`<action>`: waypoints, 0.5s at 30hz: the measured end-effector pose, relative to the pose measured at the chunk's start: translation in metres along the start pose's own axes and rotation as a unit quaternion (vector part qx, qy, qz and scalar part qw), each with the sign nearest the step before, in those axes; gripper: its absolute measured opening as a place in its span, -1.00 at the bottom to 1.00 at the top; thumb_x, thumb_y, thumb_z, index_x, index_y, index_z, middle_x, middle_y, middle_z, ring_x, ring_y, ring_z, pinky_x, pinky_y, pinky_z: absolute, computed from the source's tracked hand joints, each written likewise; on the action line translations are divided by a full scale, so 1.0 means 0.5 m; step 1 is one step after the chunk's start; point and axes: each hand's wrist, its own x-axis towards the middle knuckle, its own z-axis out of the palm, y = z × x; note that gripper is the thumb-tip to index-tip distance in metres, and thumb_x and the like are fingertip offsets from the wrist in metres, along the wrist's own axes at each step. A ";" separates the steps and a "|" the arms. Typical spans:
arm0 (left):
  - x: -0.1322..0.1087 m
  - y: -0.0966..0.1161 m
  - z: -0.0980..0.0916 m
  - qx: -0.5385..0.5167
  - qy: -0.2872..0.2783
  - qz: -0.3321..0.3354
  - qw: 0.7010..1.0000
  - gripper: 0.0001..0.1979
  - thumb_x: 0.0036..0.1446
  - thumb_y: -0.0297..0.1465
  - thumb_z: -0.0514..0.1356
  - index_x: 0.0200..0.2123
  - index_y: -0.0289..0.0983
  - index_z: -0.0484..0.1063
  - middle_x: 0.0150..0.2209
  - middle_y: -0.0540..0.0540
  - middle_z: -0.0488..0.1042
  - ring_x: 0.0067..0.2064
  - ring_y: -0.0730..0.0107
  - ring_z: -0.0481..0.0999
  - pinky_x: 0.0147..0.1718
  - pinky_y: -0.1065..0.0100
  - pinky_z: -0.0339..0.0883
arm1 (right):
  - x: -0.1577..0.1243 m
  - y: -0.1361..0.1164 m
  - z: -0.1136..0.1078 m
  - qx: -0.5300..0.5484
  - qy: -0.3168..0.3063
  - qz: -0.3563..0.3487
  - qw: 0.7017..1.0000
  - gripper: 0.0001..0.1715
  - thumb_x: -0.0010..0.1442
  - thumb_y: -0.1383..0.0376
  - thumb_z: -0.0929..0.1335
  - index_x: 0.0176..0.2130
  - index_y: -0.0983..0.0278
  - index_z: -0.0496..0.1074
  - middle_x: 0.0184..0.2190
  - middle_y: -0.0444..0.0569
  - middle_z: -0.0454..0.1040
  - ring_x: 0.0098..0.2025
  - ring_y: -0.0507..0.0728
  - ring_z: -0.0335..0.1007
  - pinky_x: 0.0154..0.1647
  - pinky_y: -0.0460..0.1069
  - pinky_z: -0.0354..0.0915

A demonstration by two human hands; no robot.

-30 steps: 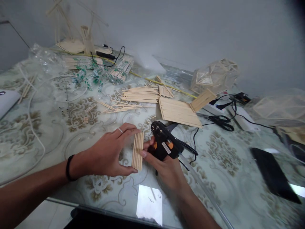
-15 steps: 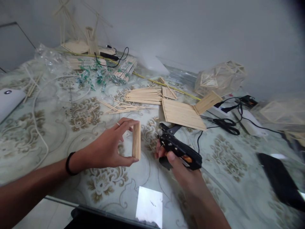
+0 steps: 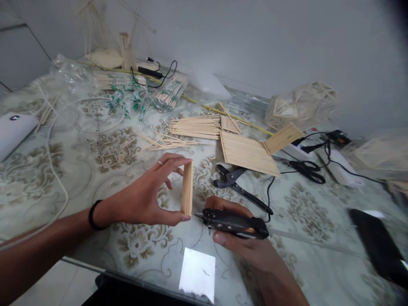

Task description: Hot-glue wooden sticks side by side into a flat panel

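Observation:
Between the thumb and fingertips of my left hand [image 3: 153, 191] a small panel of wooden sticks [image 3: 187, 189] stands on edge, gripped at its two ends. My right hand [image 3: 236, 238] is wrapped round a black hot glue gun [image 3: 234, 223]. The gun's nozzle points left at the panel's near end, close to my left thumb; whether it touches I cannot tell. Just beyond the gun, black-handled pliers [image 3: 234, 180] lie on the table with their handles apart. A larger flat stick panel [image 3: 247, 151] with an upright piece [image 3: 283, 138] on its right side sits behind the pliers.
Loose sticks [image 3: 194, 127] are spread mid-table. Packaged sticks [image 3: 172, 91] and clear plastic wrap [image 3: 72, 74] lie at the back left. Scissors [image 3: 307, 170], a power strip [image 3: 296, 151] and a phone [image 3: 378, 242] are on the right. A white cable [image 3: 49, 148] runs along the left.
My right hand has brought the glue gun left and down, levelling its nozzle toward the stick panel's lower end. The pliers now show fully. My left hand keeps its hold, the panel slightly turned.

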 end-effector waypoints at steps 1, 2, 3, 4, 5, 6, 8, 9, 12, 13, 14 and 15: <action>0.001 0.001 0.000 -0.001 -0.001 0.001 1.000 -0.01 0.06 -0.25 0.58 0.47 -0.04 0.20 0.41 -0.28 0.30 0.33 -0.06 0.45 -0.03 0.16 0.69 | -0.003 0.004 -0.001 -0.005 0.004 0.004 1.000 -0.64 0.23 -0.03 0.61 -0.30 0.14 0.55 -0.39 -0.11 0.47 -0.36 0.14 0.34 -0.35 0.04 0.25; 0.002 0.002 0.000 -0.003 -0.002 0.002 1.000 -0.01 0.05 -0.26 0.58 0.47 -0.05 0.21 0.41 -0.28 0.31 0.32 -0.05 0.45 -0.03 0.16 0.69 | -0.006 0.006 -0.002 -0.012 0.008 0.007 1.000 -0.65 0.22 -0.02 0.61 -0.29 0.13 0.56 -0.40 -0.11 0.48 -0.37 0.15 0.34 -0.35 0.04 0.27; 0.002 0.003 0.000 -0.005 -0.004 0.001 1.000 -0.02 0.05 -0.26 0.58 0.46 -0.05 0.22 0.40 -0.28 0.32 0.31 -0.05 0.46 -0.04 0.16 0.70 | -0.007 0.007 -0.003 -0.019 0.008 0.008 1.000 -0.67 0.21 -0.02 0.61 -0.30 0.12 0.57 -0.41 -0.11 0.48 -0.39 0.16 0.35 -0.36 0.05 0.29; 0.003 0.003 0.000 -0.007 -0.005 -0.001 1.000 -0.02 0.04 -0.26 0.58 0.46 -0.05 0.23 0.40 -0.28 0.32 0.31 -0.06 0.47 -0.04 0.16 0.70 | -0.008 0.007 -0.003 -0.025 0.006 0.007 1.000 -0.68 0.21 -0.02 0.61 -0.30 0.11 0.58 -0.42 -0.10 0.49 -0.40 0.16 0.35 -0.36 0.06 0.32; 0.003 0.004 0.000 -0.009 -0.005 -0.002 1.000 -0.01 0.03 -0.25 0.58 0.46 -0.04 0.24 0.39 -0.27 0.33 0.31 -0.06 0.47 -0.05 0.16 0.70 | -0.007 0.006 -0.003 -0.032 0.003 0.006 0.999 -0.69 0.21 -0.02 0.60 -0.30 0.10 0.60 -0.43 -0.10 0.50 -0.41 0.17 0.37 -0.36 0.06 0.35; 0.003 0.004 0.000 -0.010 -0.005 -0.003 1.000 -0.01 0.02 -0.25 0.58 0.46 -0.04 0.24 0.40 -0.27 0.33 0.31 -0.07 0.47 -0.05 0.16 0.70 | -0.006 0.003 -0.003 -0.037 -0.001 0.006 0.999 -0.70 0.21 -0.02 0.60 -0.30 0.10 0.61 -0.43 -0.10 0.52 -0.41 0.17 0.38 -0.35 0.07 0.38; 0.003 0.005 0.001 -0.011 -0.005 -0.005 1.000 -0.01 0.02 -0.24 0.58 0.46 -0.04 0.25 0.40 -0.28 0.33 0.31 -0.08 0.47 -0.05 0.16 0.69 | -0.004 -0.002 -0.002 -0.046 -0.003 0.006 0.999 -0.72 0.21 -0.02 0.60 -0.28 0.10 0.65 -0.44 -0.09 0.55 -0.41 0.18 0.42 -0.35 0.08 0.43; 0.003 0.005 0.000 -0.012 -0.007 -0.007 1.000 -0.01 0.02 -0.24 0.58 0.46 -0.05 0.25 0.40 -0.28 0.33 0.31 -0.08 0.47 -0.05 0.15 0.69 | -0.004 -0.004 -0.002 -0.047 0.000 0.009 0.999 -0.73 0.21 -0.02 0.60 -0.27 0.09 0.66 -0.43 -0.09 0.56 -0.41 0.19 0.44 -0.34 0.08 0.45; 0.003 0.007 -0.001 -0.011 -0.011 -0.005 1.000 -0.03 0.05 -0.26 0.56 0.46 -0.05 0.23 0.40 -0.28 0.33 0.31 -0.07 0.47 -0.04 0.14 0.69 | -0.004 -0.005 -0.002 -0.047 0.012 0.016 0.999 -0.74 0.20 -0.02 0.61 -0.27 0.08 0.69 -0.41 -0.08 0.60 -0.40 0.21 0.47 -0.33 0.10 0.48; 0.003 0.008 -0.002 -0.009 -0.011 -0.004 1.000 -0.03 0.05 -0.26 0.56 0.46 -0.05 0.22 0.40 -0.28 0.32 0.31 -0.07 0.46 -0.05 0.13 0.69 | -0.005 -0.004 -0.003 -0.046 0.012 0.017 0.999 -0.74 0.19 -0.01 0.61 -0.27 0.07 0.69 -0.41 -0.07 0.61 -0.39 0.22 0.48 -0.33 0.12 0.49; 0.003 0.008 -0.002 -0.007 -0.011 -0.004 1.000 -0.03 0.06 -0.26 0.56 0.46 -0.05 0.22 0.40 -0.28 0.32 0.32 -0.08 0.46 -0.05 0.12 0.69 | -0.006 -0.002 -0.003 -0.044 0.013 0.017 0.999 -0.75 0.19 -0.01 0.62 -0.27 0.06 0.70 -0.40 -0.07 0.61 -0.39 0.23 0.49 -0.33 0.13 0.50; 0.003 0.008 -0.003 -0.006 -0.012 -0.004 1.000 -0.04 0.06 -0.25 0.56 0.46 -0.05 0.21 0.40 -0.28 0.32 0.32 -0.08 0.45 -0.05 0.12 0.69 | -0.007 0.000 -0.004 -0.043 0.014 0.017 0.999 -0.76 0.18 -0.01 0.62 -0.27 0.06 0.70 -0.40 -0.07 0.61 -0.39 0.24 0.50 -0.32 0.14 0.51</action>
